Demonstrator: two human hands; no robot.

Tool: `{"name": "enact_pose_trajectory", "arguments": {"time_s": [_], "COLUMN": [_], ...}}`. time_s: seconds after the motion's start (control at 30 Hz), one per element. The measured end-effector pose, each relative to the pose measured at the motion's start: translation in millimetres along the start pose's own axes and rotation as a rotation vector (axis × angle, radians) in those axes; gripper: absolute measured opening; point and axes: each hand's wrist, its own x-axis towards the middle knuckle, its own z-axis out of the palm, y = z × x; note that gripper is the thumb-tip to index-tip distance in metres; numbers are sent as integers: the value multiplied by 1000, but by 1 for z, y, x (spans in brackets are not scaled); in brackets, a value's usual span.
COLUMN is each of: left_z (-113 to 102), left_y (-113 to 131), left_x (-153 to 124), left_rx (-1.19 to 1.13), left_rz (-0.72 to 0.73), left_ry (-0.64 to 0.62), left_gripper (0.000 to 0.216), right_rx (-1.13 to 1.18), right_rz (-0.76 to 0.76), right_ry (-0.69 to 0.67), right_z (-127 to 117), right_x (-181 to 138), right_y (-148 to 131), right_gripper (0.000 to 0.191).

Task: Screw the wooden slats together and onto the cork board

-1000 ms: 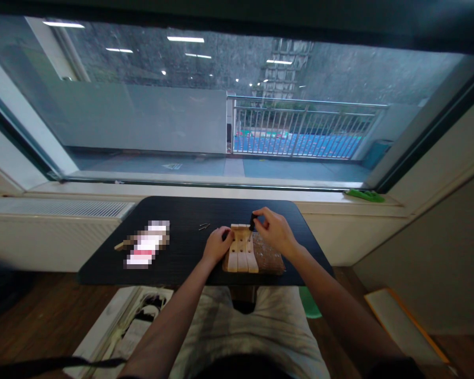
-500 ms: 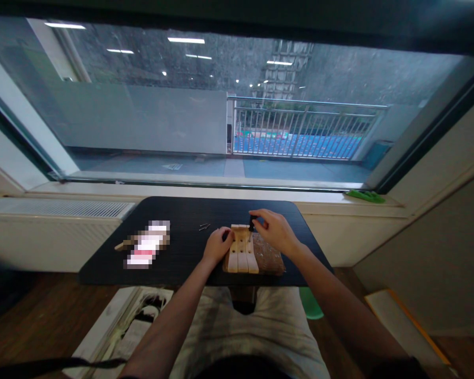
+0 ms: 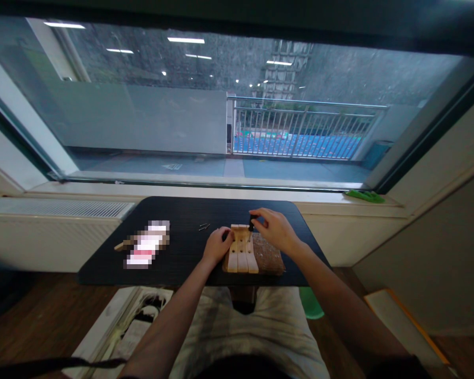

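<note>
My right hand (image 3: pixel 277 229) is closed around the black handle of a screwdriver (image 3: pixel 252 221), held nearly upright. Its shaft points down into the right part of a pale wooden piece (image 3: pixel 242 259), which has several dark holes and narrow slats. At the left edge of that piece, my left hand (image 3: pixel 217 244) is closed against it, thumb and fingers gripping its side. Under the wooden piece, and out to its right, lies a brown rough-surfaced block (image 3: pixel 269 257). A few screws (image 3: pixel 204 227) lie loose on the black table (image 3: pixel 189 210), left of the wood.
A blurred-out item (image 3: pixel 148 245) with a wooden stick beside it lies on the table's left. Beyond the table run a window sill (image 3: pixel 221 190) and a radiator (image 3: pixel 55 208). A green cloth-like thing (image 3: pixel 365 196) rests on the sill; a green stool (image 3: pixel 311 303) shows below.
The screwdriver and my right hand have shifted very slightly, with the handle leaning a touch differently. My left hand, the wooden piece and the screws look the same.
</note>
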Motion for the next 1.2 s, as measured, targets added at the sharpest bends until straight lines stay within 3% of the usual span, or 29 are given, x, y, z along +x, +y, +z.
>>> {"name": "enact_pose_trajectory", "arguments": {"time_s": [1.2], "left_z": [2], "left_y": [0], "left_x": [0], "left_rx": [-2], "left_rz": [-15], "left_ry": [-1], "left_gripper": [23], "right_rx": [-45], "right_rz": [23], "right_ry": [-35], "right_z": [-3], "right_x": [11], "right_y": [5], "right_gripper": [17]}}
